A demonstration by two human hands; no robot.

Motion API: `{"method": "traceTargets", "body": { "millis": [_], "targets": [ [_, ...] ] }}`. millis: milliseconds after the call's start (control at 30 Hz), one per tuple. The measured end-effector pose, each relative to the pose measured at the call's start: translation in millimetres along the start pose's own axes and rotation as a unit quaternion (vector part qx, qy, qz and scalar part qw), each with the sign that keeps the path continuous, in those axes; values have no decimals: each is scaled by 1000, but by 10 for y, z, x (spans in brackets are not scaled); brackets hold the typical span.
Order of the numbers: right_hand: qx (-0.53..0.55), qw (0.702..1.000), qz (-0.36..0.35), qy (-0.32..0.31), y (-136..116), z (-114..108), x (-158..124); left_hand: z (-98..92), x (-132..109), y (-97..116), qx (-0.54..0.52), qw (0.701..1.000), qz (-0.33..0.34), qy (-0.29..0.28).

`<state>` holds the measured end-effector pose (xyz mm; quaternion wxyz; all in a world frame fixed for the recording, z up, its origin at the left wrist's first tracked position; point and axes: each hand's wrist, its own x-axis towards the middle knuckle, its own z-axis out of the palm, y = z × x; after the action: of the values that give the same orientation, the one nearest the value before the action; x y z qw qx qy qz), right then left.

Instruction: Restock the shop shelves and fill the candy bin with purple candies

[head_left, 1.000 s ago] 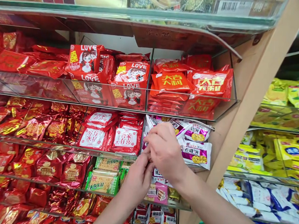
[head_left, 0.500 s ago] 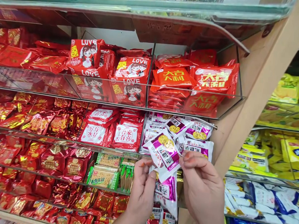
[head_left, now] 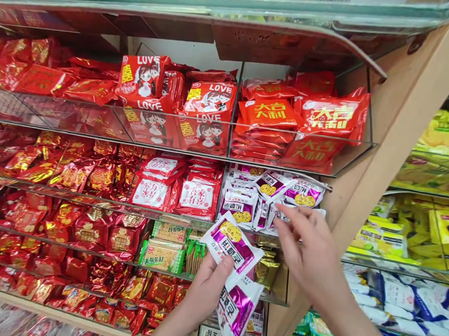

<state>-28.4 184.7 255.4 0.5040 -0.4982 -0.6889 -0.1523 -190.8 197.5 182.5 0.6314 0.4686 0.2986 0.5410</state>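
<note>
My left hand [head_left: 206, 287] is closed on two white and purple snack packets [head_left: 232, 248], one fanned above the other, in front of the lower shelves. My right hand [head_left: 310, 252] is open, fingers spread, and reaches up toward the clear bin [head_left: 354, 167] of the same white and purple packets [head_left: 272, 190] on the second shelf. Its fingertips sit just at the packets at the bin's front right. Nothing is in the right hand.
Clear bins of red packets [head_left: 208, 107] fill the shelves above and to the left. Green cracker packs [head_left: 163, 255] and gold packets [head_left: 266, 270] lie below. A wooden upright [head_left: 391, 146] divides this rack from yellow and blue packets [head_left: 432, 224] on the right.
My right hand let go of the packet it held with the left and moved up to the purple packet bin. My left hand now holds both packets, slightly lower.
</note>
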Motion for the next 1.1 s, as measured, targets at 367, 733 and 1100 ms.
{"method": "traceTargets", "body": {
  "millis": [367, 733, 1100],
  "targets": [
    [-19, 998, 54, -29, 151, 80, 611, -205, -96, -101, 83, 991, 23, -105],
    [-17, 990, 98, -101, 114, 162, 791, -267, -124, -149, 133, 983, 50, -115],
    [-92, 982, -115, 116, 184, -116, 253, -332, -91, -120, 155, 977, 95, -109]
  ]
}}
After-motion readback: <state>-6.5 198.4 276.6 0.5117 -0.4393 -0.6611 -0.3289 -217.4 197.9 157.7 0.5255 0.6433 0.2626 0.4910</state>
